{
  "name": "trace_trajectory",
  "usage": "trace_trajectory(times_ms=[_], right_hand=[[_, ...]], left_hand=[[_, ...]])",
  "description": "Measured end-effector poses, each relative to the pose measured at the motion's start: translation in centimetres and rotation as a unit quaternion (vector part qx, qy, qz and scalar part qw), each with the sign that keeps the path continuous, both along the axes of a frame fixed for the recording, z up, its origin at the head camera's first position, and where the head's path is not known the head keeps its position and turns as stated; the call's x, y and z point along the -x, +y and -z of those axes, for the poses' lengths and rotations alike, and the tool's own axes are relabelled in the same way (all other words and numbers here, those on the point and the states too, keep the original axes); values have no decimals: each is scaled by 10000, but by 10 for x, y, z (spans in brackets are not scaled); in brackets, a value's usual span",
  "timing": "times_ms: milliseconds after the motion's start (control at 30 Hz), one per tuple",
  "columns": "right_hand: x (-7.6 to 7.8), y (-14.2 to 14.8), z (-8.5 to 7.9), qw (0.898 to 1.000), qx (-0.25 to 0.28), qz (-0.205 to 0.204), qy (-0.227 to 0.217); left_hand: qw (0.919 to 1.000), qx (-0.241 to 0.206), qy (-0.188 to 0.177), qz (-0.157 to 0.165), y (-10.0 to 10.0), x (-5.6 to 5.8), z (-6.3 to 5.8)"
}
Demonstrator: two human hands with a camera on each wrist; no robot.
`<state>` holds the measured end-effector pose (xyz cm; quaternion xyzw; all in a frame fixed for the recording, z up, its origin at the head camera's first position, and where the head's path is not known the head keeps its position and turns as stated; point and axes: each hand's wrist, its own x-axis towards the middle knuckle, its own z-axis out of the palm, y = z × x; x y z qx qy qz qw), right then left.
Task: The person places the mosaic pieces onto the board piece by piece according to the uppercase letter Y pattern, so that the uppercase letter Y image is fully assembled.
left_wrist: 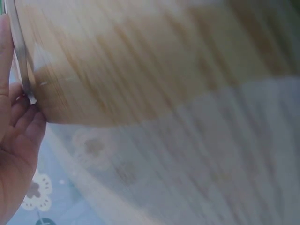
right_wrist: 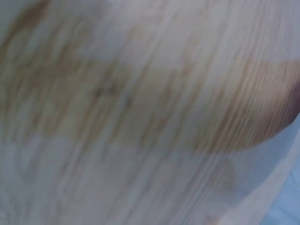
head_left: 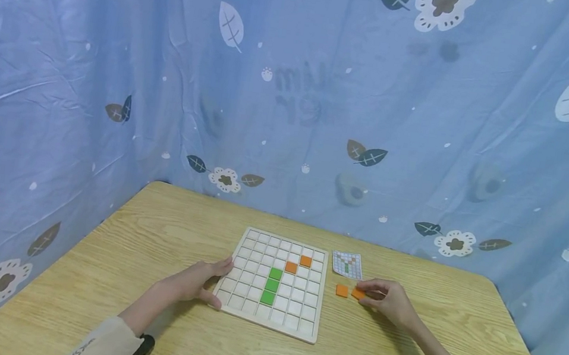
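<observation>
A pale square grid board point(head_left: 250, 312) lies on the table, bearing three green tiles point(head_left: 271, 286) in a column and two orange tiles point(head_left: 298, 264) on a diagonal above them. My left hand point(head_left: 197, 281) holds the board's left side near its front corner, thumb and fingers spread along the edge. In the left wrist view, its fingers point(left_wrist: 33, 123) bend against that edge. Right of the board, my right hand point(head_left: 391, 301) pinches an orange tile point(head_left: 358, 294) between thumb and fingertips. Another orange tile point(head_left: 342, 291) lies just left of it.
Behind the loose tiles lies a small pattern card point(head_left: 347, 265) printed with a grid and coloured squares. A wood-grain table point(head_left: 160, 221) carries everything. Blue patterned curtains point(head_left: 289, 142) hang around its back and sides. The right wrist view is mostly blurred wood grain.
</observation>
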<state>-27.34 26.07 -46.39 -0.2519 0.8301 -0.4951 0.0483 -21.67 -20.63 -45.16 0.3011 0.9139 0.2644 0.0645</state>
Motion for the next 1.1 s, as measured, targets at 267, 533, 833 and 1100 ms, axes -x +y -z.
trace_trajectory(times_ms=[267, 533, 833, 1100], right_hand=[[-2, 0, -3, 9993, 81, 201, -303], [-2, -9, -12, 9987, 198, 458, -141], [11, -34, -22, 9978, 504, 411, 101], [18, -75, -31, 9966, 791, 226, -87]], left_hand=[[10000, -50, -38, 4, 0, -2, 0], [9999, -115, -54, -26, 0, -4, 0], [9999, 94, -44, -74, 1, -3, -3], [9999, 92, -62, -91, 0, 0, 0]])
